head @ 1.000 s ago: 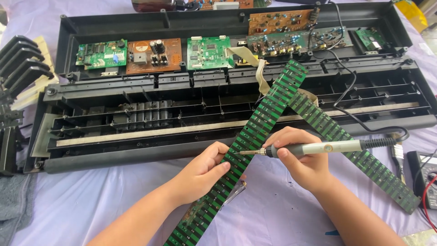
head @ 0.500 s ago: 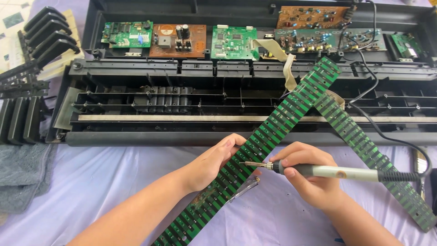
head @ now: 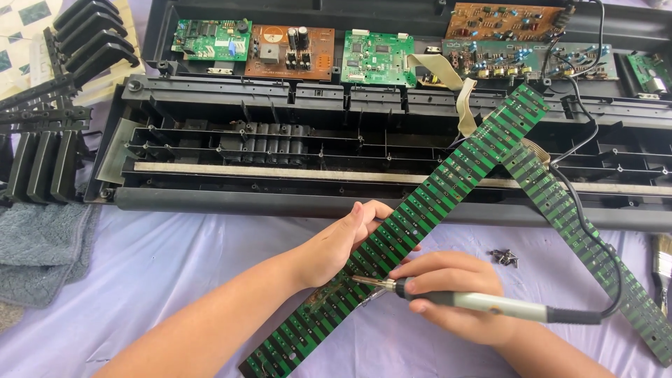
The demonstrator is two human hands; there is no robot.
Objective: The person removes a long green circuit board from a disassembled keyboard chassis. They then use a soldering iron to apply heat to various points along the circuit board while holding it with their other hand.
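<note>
A pale lilac cloth covers the counter from edge to edge. At the far left a folded grey towel lies on it, and above that stands a row of loose black plastic keys, cut off by the picture's left edge. Behind them a patterned paper sheet is only partly in view.

Across the back sits the opened black plastic keyboard casing, its ribbed frame bare, with a small green circuit board, a brown circuit board carrying black capacitors and a second green circuit board lined up in its lid.

The left hand rests curled against the edge of a long, narrow green contact strip board, fingers pressing it down. This board runs diagonally from the bottom centre up to the right and lies over the casing's front rail. Its lower end looks darker and scuffed.

The right hand is closed around a grey-handled soldering iron, whose metal tip touches the strip just beside the left hand's thumb. The exact joint under the tip is too small to make out.

A few small black screws lie near on the cloth. A second long green strip board crosses under the first, its far end cut off at the lower right. The iron's black cord loops over it. A paintbrush shows partly at the right edge.
</note>
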